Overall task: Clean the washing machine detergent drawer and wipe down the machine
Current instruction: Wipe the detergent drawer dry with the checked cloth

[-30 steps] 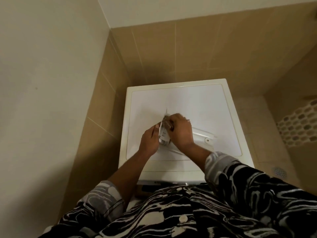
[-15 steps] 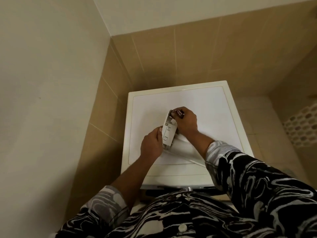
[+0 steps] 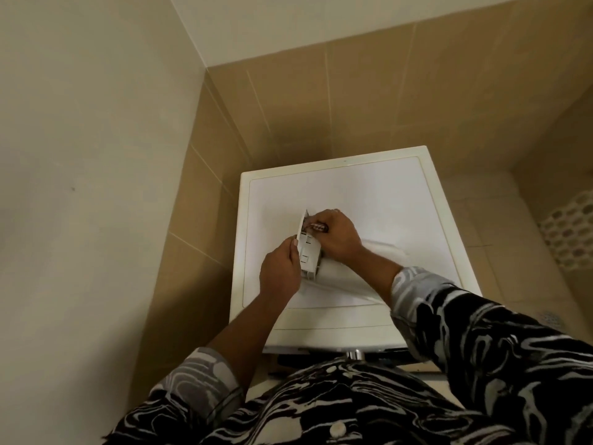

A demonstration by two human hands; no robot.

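Detergent drawer [image 3: 308,252] stands on its long edge just above the top of the washing machine [image 3: 369,187], near the middle, pulled right out of its slot. Your left hand [image 3: 279,274] grips its near end, fingers curled round the edge, and your right hand [image 3: 337,236] is closed on a small striped tool [image 3: 317,227] held against the far end. A second ago the drawer lay lower and flatter under your right hand; now you have tipped it up so its ribbed side faces you, and your right hand has moved along to the top end. That suggests you are working along the drawer bit by bit, so the drawer cleaning looks part done and the wipe-down of the machine has not started. You cannot tell from here whether the striped tool is a brush, since your fingers cover most of it. The side of the drawer turned away from you is out of sight, so any dirt left there cannot be judged. A white thing [image 3: 388,252] lies on the machine under your right forearm, too blurred against the white top to name. Your patterned shirt [image 3: 353,399] hides the machine's front and the drawer slot.
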